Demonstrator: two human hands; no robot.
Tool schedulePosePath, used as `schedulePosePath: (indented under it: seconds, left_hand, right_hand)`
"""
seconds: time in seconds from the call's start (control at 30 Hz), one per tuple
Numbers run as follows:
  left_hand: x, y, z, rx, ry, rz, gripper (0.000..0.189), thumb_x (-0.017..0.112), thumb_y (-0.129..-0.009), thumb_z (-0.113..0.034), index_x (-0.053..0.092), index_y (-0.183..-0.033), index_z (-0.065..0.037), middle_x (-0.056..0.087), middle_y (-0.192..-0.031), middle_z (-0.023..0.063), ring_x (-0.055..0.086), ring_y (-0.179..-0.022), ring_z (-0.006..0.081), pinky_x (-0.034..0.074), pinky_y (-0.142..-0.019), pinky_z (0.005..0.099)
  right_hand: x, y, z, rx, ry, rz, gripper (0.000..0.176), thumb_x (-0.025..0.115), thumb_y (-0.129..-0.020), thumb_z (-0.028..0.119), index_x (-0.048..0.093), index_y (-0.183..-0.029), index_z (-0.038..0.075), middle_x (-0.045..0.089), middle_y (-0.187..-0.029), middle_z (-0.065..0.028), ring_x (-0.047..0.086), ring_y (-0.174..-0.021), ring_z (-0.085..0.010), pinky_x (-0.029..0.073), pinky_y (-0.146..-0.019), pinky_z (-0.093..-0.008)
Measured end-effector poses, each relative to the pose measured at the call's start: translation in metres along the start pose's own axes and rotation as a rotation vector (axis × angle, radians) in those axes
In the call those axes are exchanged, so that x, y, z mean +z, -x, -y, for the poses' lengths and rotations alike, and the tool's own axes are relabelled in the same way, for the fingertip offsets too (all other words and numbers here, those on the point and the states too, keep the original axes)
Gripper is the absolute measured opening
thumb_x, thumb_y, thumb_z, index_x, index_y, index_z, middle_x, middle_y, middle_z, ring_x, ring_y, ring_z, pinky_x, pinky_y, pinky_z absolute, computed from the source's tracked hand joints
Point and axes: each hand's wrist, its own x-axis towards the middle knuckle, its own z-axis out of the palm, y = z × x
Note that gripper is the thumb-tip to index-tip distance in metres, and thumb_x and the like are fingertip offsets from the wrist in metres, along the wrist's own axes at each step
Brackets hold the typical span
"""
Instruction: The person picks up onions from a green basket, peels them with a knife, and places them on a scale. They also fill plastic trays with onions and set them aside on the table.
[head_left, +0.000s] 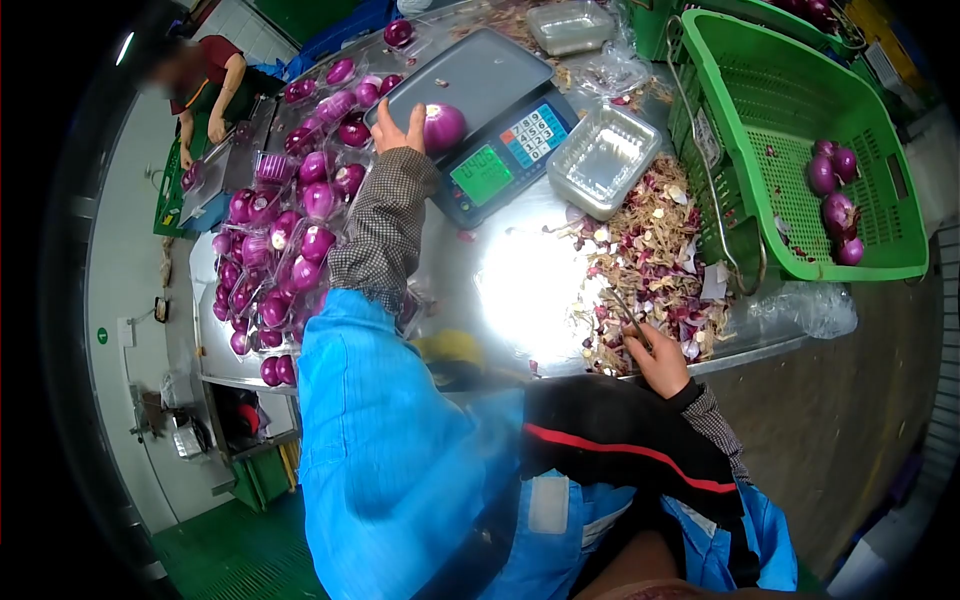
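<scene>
My left hand (398, 132) is over the near left edge of the grey scale (470, 75), fingers apart, its side next to a peeled purple onion (443, 128) that rests on the scale plate. The scale's green display (482, 176) is lit. Above the heap of onion skins (655, 265), my right hand (660, 362) is closed on a small knife (630, 312), whose thin blade points up and left. A clear plastic tray (604, 160) sits between the scale and the skins.
Many purple onions (318, 200), several in clear trays, cover the table's left side. A green crate (800, 150) with several onions stands at the right. Another clear tray (570, 27) lies behind the scale. A person (212, 85) works at the upper left.
</scene>
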Motion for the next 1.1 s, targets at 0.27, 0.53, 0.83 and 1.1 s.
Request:
schedulePosePath:
  seconds: [0.27, 0.53, 0.83, 1.1]
  left_hand:
    - [0.008, 0.009, -0.011, 0.034, -0.194, 0.139, 0.101, 0.081, -0.064, -0.055, 0.035, -0.146, -0.018, 0.041, -0.135, 0.0247, 0.047, -0.126, 0.0427, 0.041, -0.105, 0.0480]
    - [0.001, 0.034, -0.024, 0.109, -0.155, 0.252, 0.095, 0.084, -0.061, -0.044, 0.041, -0.140, -0.014, 0.041, -0.128, 0.0201, 0.053, -0.117, 0.0382, 0.047, -0.101, 0.0434]
    - [-0.064, 0.242, -0.021, 0.264, -0.026, 0.720, 0.087, 0.084, -0.062, -0.037, 0.046, -0.134, -0.008, 0.047, -0.122, 0.0206, 0.055, -0.113, 0.0368, 0.046, -0.100, 0.0436]
    - [-0.066, 0.312, -0.001, 0.389, -0.221, 0.585, 0.078, 0.077, -0.072, -0.021, 0.040, -0.139, -0.003, 0.050, -0.124, 0.0223, 0.053, -0.113, 0.0379, 0.045, -0.098, 0.0440]
  right_hand:
    - [0.003, 0.001, -0.005, 0.016, 0.019, 0.008, 0.023, 0.064, -0.091, 0.026, 0.062, -0.098, 0.004, 0.062, -0.072, -0.0194, 0.062, -0.065, -0.0369, 0.047, -0.058, -0.0411]
    - [0.000, 0.000, -0.008, -0.010, -0.009, 0.001, 0.027, 0.063, -0.091, 0.025, 0.062, -0.104, 0.001, 0.063, -0.079, -0.0226, 0.063, -0.072, -0.0387, 0.049, -0.063, -0.0414]
    - [0.003, -0.017, 0.009, -0.067, 0.026, 0.206, 0.033, 0.061, -0.092, 0.029, 0.062, -0.113, 0.003, 0.067, -0.098, -0.0209, 0.065, -0.089, -0.0378, 0.051, -0.077, -0.0402]
    - [0.014, -0.030, 0.011, -0.130, 0.056, 0.374, 0.029, 0.060, -0.093, 0.028, 0.063, -0.109, 0.004, 0.068, -0.093, -0.0191, 0.066, -0.086, -0.0359, 0.051, -0.076, -0.0401]
